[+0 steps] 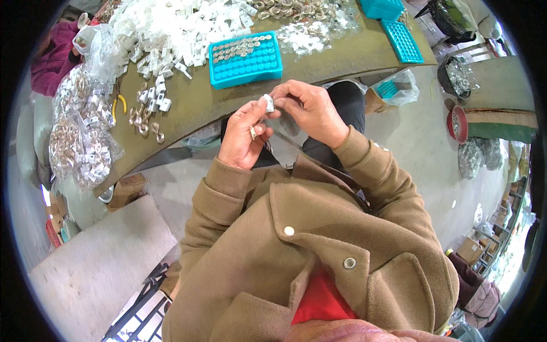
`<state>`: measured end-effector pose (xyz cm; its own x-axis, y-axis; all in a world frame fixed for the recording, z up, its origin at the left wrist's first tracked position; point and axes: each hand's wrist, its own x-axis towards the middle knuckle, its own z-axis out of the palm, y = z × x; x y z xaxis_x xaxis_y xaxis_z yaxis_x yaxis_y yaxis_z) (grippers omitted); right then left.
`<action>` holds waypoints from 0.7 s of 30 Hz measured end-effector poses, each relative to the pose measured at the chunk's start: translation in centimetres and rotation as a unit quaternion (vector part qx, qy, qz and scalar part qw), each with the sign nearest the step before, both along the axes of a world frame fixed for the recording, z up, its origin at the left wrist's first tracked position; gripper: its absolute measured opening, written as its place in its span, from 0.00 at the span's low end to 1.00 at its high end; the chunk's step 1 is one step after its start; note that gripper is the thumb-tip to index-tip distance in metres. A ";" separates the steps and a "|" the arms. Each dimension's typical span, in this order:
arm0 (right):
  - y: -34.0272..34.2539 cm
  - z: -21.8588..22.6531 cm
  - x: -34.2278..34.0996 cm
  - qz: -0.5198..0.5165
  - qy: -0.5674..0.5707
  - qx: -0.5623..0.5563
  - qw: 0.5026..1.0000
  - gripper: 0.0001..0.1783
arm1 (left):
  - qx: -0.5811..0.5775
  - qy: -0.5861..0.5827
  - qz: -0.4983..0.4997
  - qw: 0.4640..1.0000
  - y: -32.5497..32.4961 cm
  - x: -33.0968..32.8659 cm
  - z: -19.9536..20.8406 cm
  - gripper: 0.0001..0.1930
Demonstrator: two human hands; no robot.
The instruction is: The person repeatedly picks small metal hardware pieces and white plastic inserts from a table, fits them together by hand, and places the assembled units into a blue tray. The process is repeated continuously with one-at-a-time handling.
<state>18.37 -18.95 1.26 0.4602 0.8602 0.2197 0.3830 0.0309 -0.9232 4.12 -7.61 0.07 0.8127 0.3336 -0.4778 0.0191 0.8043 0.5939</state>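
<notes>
A small white plastic piece (269,103) is pinched between the thumb and fingers of my left hand (244,132). A ring-like metallic bit (253,133) shows at the fingers of that same hand. My right hand (315,111) is closed, its thumb and forefinger pressed together at the piece's right side; what lies between them is hidden. Just beyond my hands, on the table, sits a turquoise tray (218,78) with rows of round pockets. Round metallic parts (235,51) fill its far rows.
A big heap of white plastic pieces (165,31) covers the back of the green table (191,105). Yellow-handled pliers (118,107) lie at left, between a bulging clear bag (85,131) and loose clear-and-metal parts (139,118). Another turquoise tray (402,43) is at the right corner.
</notes>
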 end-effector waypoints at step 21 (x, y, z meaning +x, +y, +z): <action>1.7 -2.2 12.6 -0.305 -0.377 -0.161 0.860 0.13 | 0.730 0.226 0.319 0.561 13.8 -6.5 0.3 0.14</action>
<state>31.01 -17.25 -0.96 0.6784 0.5813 0.4493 0.7306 -0.5986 -0.3287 -2.36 6.20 0.40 0.2122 0.7909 0.5740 0.4175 -0.6045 0.6784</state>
